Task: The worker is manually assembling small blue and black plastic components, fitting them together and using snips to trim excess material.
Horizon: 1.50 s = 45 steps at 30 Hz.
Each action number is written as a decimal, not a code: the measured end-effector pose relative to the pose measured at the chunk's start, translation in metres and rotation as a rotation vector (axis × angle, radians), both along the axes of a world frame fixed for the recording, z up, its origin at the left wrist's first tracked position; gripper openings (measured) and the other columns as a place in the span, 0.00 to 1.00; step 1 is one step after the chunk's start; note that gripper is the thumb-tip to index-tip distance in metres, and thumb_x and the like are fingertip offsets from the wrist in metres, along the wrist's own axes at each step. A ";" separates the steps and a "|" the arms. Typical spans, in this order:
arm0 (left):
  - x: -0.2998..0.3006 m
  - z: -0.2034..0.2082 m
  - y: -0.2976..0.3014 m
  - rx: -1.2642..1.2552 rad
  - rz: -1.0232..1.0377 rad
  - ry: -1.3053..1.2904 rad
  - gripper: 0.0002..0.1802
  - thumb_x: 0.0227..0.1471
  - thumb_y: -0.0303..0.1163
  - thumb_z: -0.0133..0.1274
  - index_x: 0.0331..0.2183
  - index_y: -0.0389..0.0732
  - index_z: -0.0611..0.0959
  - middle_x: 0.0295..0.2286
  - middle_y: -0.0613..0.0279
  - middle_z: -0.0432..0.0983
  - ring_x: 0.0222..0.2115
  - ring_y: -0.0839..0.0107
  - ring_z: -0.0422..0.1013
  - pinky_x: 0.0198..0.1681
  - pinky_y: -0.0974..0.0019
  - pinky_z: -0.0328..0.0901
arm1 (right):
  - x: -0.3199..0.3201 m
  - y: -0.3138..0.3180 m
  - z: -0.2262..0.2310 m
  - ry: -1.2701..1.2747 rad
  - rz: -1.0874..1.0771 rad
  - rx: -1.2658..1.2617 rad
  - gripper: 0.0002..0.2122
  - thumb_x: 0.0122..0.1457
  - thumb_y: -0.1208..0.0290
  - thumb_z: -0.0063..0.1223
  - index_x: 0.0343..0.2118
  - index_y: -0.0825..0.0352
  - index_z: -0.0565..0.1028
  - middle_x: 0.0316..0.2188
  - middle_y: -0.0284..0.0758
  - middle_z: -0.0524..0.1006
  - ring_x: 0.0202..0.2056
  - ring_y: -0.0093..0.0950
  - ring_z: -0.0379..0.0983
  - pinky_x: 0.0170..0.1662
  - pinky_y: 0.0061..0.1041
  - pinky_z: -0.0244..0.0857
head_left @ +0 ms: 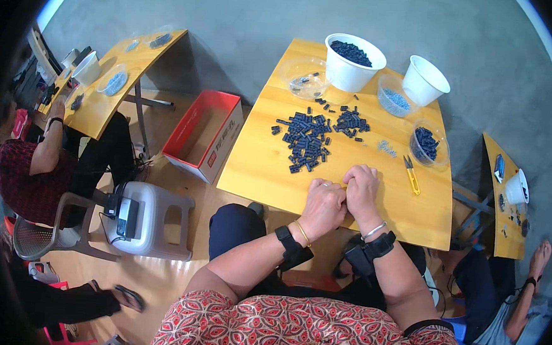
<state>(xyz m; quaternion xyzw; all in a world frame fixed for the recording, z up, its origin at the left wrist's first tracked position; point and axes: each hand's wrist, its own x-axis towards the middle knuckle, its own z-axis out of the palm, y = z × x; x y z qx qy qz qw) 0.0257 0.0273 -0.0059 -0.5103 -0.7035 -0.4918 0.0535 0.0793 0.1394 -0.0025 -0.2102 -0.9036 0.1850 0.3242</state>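
My left hand and my right hand meet over the front part of the yellow table. Both have their fingers curled and pinched together; whatever lies between them is hidden. Just beyond them is a large pile of small black plastic pieces, with a smaller pile of black pieces at its right. Several tiny pale blue parts lie farther right. Yellow-handled thread snips rest on the table to the right of my right hand.
At the back stand a white tub of black pieces, another white tub, and a clear bowl of pale blue parts. Clear bowls also sit left and right. A red-rimmed box is on the floor. Other people work at side tables.
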 end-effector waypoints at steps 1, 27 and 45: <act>0.000 0.000 0.000 -0.005 0.002 -0.005 0.05 0.29 0.22 0.52 0.12 0.39 0.72 0.15 0.57 0.68 0.21 0.59 0.65 0.32 0.62 0.55 | 0.000 0.001 0.000 -0.005 0.002 -0.005 0.05 0.41 0.79 0.40 0.15 0.62 0.68 0.22 0.35 0.70 0.30 0.38 0.61 0.33 0.35 0.55; 0.001 -0.001 -0.002 -0.007 0.050 0.062 0.05 0.30 0.25 0.53 0.12 0.39 0.73 0.15 0.58 0.68 0.20 0.59 0.65 0.29 0.61 0.55 | -0.001 0.000 -0.005 -0.067 -0.068 0.085 0.03 0.46 0.78 0.43 0.22 0.63 0.69 0.24 0.32 0.69 0.30 0.31 0.64 0.34 0.32 0.56; -0.011 0.022 -0.016 0.298 -0.401 -1.484 0.05 0.49 0.29 0.53 0.26 0.38 0.79 0.20 0.68 0.72 0.22 0.81 0.64 0.28 0.78 0.60 | 0.028 -0.030 0.048 0.177 0.279 -0.094 0.06 0.52 0.81 0.46 0.34 0.68 0.67 0.26 0.40 0.68 0.28 0.37 0.68 0.31 0.28 0.63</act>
